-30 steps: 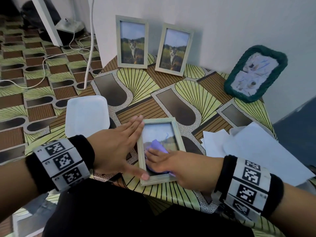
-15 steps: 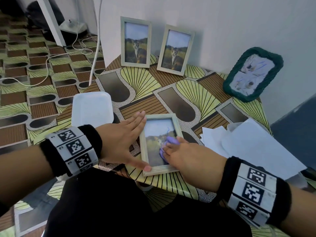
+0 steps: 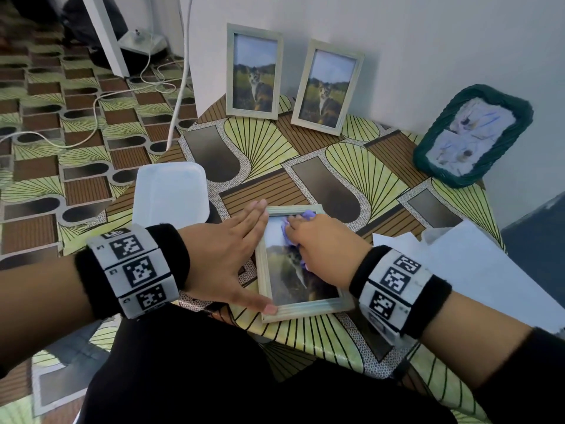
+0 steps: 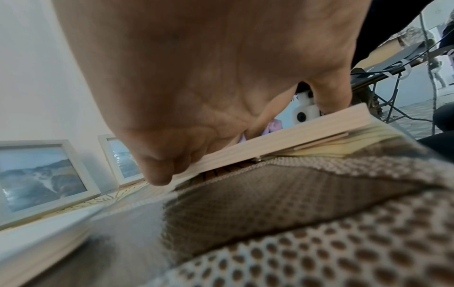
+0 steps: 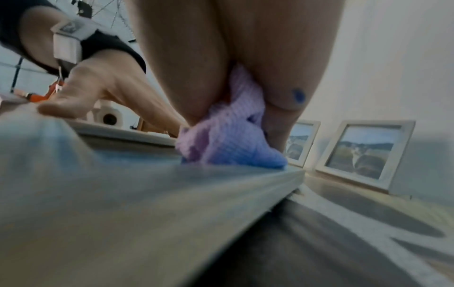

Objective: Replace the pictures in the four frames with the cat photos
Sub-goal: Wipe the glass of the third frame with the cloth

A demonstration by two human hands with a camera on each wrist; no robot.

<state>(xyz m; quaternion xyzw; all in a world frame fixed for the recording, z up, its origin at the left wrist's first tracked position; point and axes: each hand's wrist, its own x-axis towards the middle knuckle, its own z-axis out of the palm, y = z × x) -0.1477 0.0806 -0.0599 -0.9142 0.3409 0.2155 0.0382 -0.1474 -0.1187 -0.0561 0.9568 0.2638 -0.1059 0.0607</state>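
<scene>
A pale wooden frame (image 3: pixel 301 310) with a cat photo lies flat at the near edge of the patterned surface (image 3: pixel 351 169). The left hand (image 3: pixel 226 258) lies against the frame's left side with fingers straight and the thumb on its near corner, while the right hand (image 3: pixel 324 246) pinches a purple cloth (image 5: pixel 230 139) against the glass at the far end. Two more frames (image 3: pixel 253 71) with cat photos stand propped against the wall (side by side), a green-rimmed frame (image 3: pixel 470 136) leans farther right, a white lid (image 3: pixel 171 191) lies left, and paper sheets (image 3: pixel 477 267) lie right.
</scene>
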